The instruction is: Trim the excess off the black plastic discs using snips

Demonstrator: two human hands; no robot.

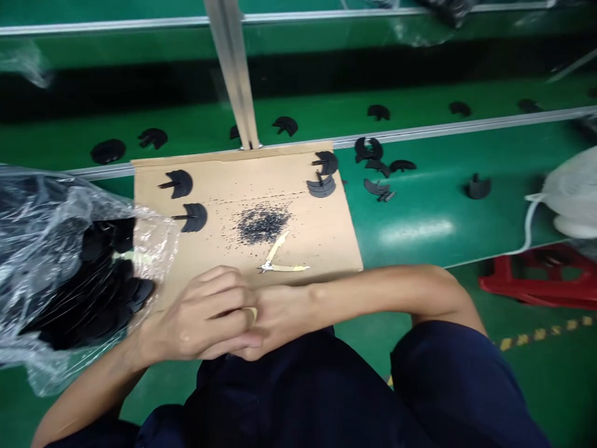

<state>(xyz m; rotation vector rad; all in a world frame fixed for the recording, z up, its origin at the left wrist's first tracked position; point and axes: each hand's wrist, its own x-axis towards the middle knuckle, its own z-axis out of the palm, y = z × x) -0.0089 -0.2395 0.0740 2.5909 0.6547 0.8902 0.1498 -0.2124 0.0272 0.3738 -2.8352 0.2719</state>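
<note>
My left hand (209, 317) has its fingers curled over my right hand (284, 314), the two touching in front of my body. A small yellowish band or scrap (252, 315) shows at the left fingertips; its kind is unclear. The right hand's fingers are hidden under the left. Just beyond lie cutting nippers (284, 268) with pale yellow handles spread, on a cardboard sheet (224, 177). Past them is a heap of tiny black clippings (263, 223). Black crescent-shaped plastic parts with stems lie on the sheet, at its left side (194, 218) and far right corner (321, 185).
A clear plastic bag (41, 230) full of black parts stands at the left. More black parts lie on the green bench (420, 230) and behind the metal rail. A metal post (236, 81) rises at the back. A red stool (541, 280) and a white object (576, 190) are at the right.
</note>
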